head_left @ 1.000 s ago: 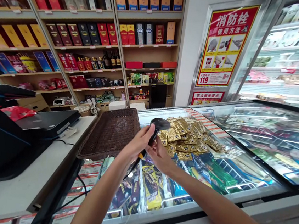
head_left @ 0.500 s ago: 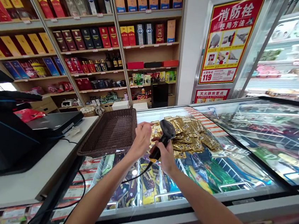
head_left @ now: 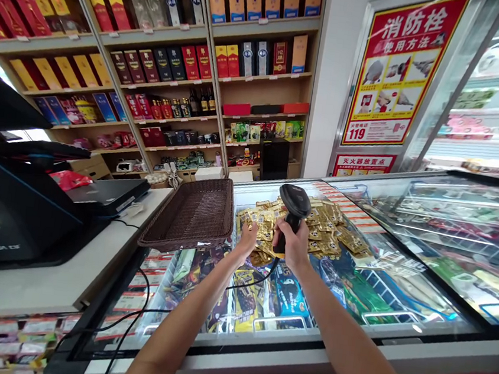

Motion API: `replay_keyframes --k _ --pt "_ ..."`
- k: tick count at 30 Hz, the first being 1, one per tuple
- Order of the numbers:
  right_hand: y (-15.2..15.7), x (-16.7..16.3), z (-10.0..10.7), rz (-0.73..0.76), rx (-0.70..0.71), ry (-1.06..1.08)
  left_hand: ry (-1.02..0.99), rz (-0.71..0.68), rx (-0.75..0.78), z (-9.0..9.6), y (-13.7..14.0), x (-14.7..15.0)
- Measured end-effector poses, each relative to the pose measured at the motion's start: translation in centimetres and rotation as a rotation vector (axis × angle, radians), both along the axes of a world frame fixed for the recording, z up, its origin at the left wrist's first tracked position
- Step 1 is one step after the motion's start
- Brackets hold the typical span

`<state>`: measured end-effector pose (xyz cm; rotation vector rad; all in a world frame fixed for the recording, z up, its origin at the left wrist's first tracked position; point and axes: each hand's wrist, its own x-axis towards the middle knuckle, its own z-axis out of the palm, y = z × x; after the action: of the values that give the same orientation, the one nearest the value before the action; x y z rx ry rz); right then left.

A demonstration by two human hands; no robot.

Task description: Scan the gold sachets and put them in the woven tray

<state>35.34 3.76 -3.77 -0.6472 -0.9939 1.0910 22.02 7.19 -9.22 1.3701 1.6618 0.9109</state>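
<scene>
My right hand (head_left: 292, 242) grips a black barcode scanner (head_left: 294, 203) by its handle, its head raised over the heap of small gold packets (head_left: 321, 224). From the handle's base a black cable runs down to the left. At the left side of the heap, my left hand (head_left: 247, 240) has its thumb and fingers closed on a gold packet (head_left: 253, 217), which is partly hidden among the others. The heap lies spread on the glass top of a freezer (head_left: 345, 334). Left of my left hand sits a brown woven basket (head_left: 193, 211), with nothing seen inside.
A white counter (head_left: 42, 290) with a black checkout machine (head_left: 10, 209) stands on the left. Wrapped ice creams (head_left: 245, 311) lie in wire baskets under the glass. Shelves (head_left: 153, 82) of boxed goods line the back wall, beside a red fire-hydrant poster (head_left: 399, 72).
My left hand has moved from beside the scanner down to the gold packets. My right hand has lifted the scanner slightly and turned it more upright. The view has shifted a little left.
</scene>
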Motion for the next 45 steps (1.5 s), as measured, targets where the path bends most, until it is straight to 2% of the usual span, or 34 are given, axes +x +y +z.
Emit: replay_keyframes --k 6,8,11,16,21,24,30,35,40,42,45 --pt "0.8 -0.1 -1.0 0.07 -0.02 0.047 0.172 -0.058 0.216 2.0 -1.8 -2.5" --pt "1.0 0.0 -1.2 0.095 -0.025 0.056 0.29 -0.068 0.336 2.8 -2.6 -4.1" --pt "1.1 0.1 -1.4 0.134 -0.027 0.06 0.517 0.007 0.467 3.1 -3.8 -6.9" --pt "1.0 0.2 -1.4 0.172 -0.046 0.036 0.989 0.153 0.465 1.7 -5.4 -10.5" --pt "1.4 0.6 -0.8 0.279 -0.126 -0.107 1.181 0.141 0.414 0.6 -5.6 -11.8" --pt "2.3 1.9 -0.2 0.319 -0.114 -0.225 1.225 0.127 0.408 0.6 -5.6 -11.8" --pt "5.1 6.1 0.6 0.234 0.149 -0.569 1.238 0.092 0.362 1.3 -5.7 -11.7" --pt "6.2 6.9 1.5 0.267 0.27 -0.454 1.193 0.036 0.256 2.4 -5.3 -11.5" --pt "6.1 5.2 3.6 0.213 0.254 -0.374 1.104 0.113 0.403 4.3 -3.8 -10.0" --pt "6.0 4.5 4.5 0.227 0.247 -0.375 1.009 0.051 0.406 5.4 -2.8 -8.9" --pt "5.8 4.1 5.6 0.248 0.214 -0.417 0.837 -0.141 0.296 6.5 -0.6 -6.6"
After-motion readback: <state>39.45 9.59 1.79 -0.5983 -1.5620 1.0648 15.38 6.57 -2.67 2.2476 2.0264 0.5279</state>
